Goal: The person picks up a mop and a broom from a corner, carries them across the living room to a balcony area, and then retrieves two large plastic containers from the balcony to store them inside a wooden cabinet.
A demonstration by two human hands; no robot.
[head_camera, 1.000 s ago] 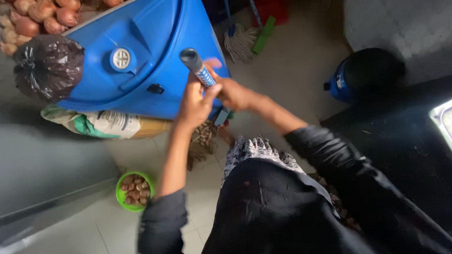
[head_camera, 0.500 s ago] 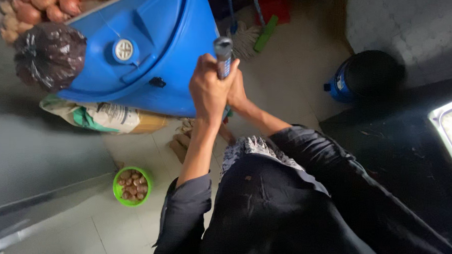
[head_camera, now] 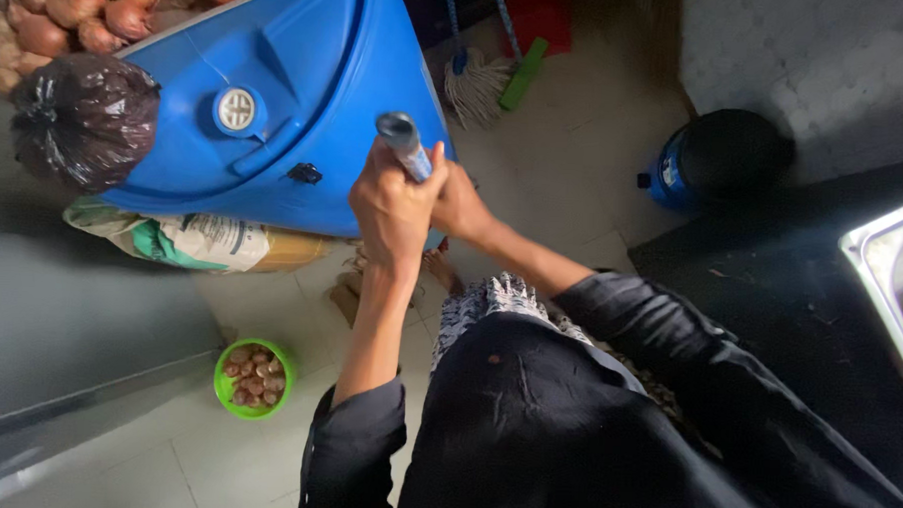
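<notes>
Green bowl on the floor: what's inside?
The green bowl holds small brown rounded pieces, heaped; their kind can't be told. The bowl's bottom is covered by them.

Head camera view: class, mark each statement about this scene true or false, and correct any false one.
1. Both hands grip one slim cylinder. True: the left hand and right hand close around the grey and blue cylinder.
2. The big drum beside the hands is red. False: the drum is blue.
3. A tied black bag lies by the drum's top. True: the black bag rests there.
4. The small green bowl on the floor holds nothing. False: the green bowl holds small brown rounded pieces.
5. A mop head lies on the floor beyond the drum. True: the mop is there.
</notes>
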